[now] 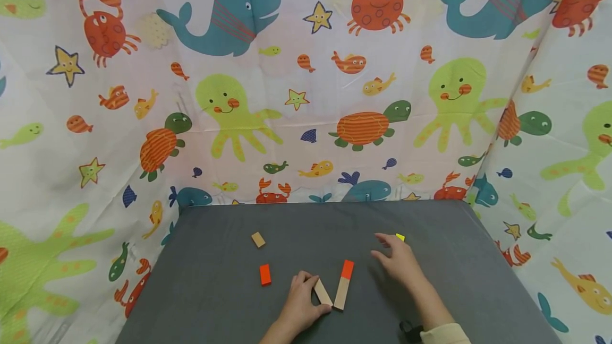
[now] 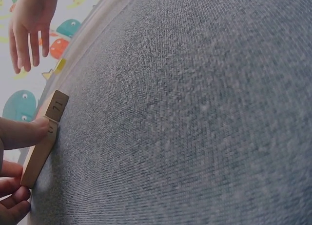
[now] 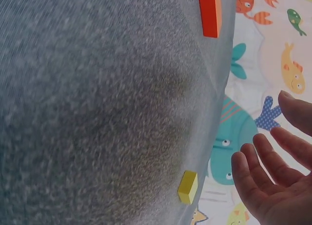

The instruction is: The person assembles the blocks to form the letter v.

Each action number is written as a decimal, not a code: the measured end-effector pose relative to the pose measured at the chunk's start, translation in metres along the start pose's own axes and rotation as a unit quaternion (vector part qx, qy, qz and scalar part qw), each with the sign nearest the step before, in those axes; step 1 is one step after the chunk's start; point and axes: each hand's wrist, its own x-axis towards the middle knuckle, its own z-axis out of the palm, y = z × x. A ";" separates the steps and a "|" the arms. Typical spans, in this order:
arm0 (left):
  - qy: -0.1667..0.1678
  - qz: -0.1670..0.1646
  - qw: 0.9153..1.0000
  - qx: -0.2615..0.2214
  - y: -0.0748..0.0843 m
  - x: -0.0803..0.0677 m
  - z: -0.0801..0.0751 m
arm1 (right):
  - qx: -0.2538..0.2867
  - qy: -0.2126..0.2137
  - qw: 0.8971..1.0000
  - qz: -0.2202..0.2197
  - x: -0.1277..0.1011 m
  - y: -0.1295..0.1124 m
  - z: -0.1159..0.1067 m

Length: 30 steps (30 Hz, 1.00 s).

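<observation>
My left hand (image 1: 302, 300) pinches a plain wooden block (image 1: 322, 292) lengthwise, the thumb at its near end and fingertips at its far end; the left wrist view shows this block (image 2: 40, 154) on the cloth. Its near end meets, or almost meets, a second wooden block (image 1: 341, 295), which bears a printed mark. An orange-red block (image 1: 347, 269) sits at that one's far end, so the pieces form a V shape. Over the table's right side hovers my right hand (image 1: 400, 263), fingers apart and holding nothing. A yellow block (image 3: 188, 187) lies near it, partly hidden by the hand in the head view.
Left of the V lie a loose orange-red block (image 1: 265, 275) and, farther back, a small wooden block (image 1: 258, 240). Grey cloth covers the table (image 1: 215, 291). A curtain (image 1: 296, 137) with sea animals hangs behind it and at the sides. A black object (image 1: 411, 330) shows by the right wrist.
</observation>
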 end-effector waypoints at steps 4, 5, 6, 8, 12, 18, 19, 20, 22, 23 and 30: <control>0.001 0.001 1.000 0.002 0.001 0.000 0.000 | -0.001 -0.003 1.000 0.010 0.000 0.003 -0.003; 0.002 0.002 1.000 0.002 0.001 0.000 0.000 | -0.002 -0.004 1.000 0.011 0.000 0.003 -0.004; 0.003 0.001 1.000 0.002 0.001 0.000 0.000 | -0.002 -0.004 1.000 0.011 0.000 0.004 -0.004; 0.003 0.000 1.000 0.001 0.001 0.000 0.000 | 0.001 -0.004 1.000 0.012 0.001 0.005 -0.005; 0.005 0.000 1.000 0.000 0.001 0.000 0.001 | -0.004 0.000 1.000 0.007 0.001 0.010 -0.006; 0.003 0.000 1.000 0.002 0.000 0.001 0.002 | -0.027 0.001 0.999 0.017 0.002 0.016 -0.010; 0.002 0.000 1.000 0.002 -0.001 0.002 0.002 | -0.027 -0.002 0.999 0.022 0.003 0.017 -0.011; 0.003 0.000 1.000 0.002 -0.001 0.002 0.002 | -0.028 -0.006 0.999 0.027 0.004 0.018 -0.012; 0.003 -0.001 1.000 0.002 -0.001 0.002 0.002 | -0.028 -0.013 0.999 0.039 0.006 0.019 -0.015; 0.003 -0.001 1.000 0.002 -0.001 0.003 0.002 | -0.027 -0.016 0.998 0.046 0.007 0.020 -0.016; -0.001 0.000 1.000 0.002 -0.003 0.003 0.003 | -0.034 -0.025 0.998 0.052 0.010 0.027 -0.019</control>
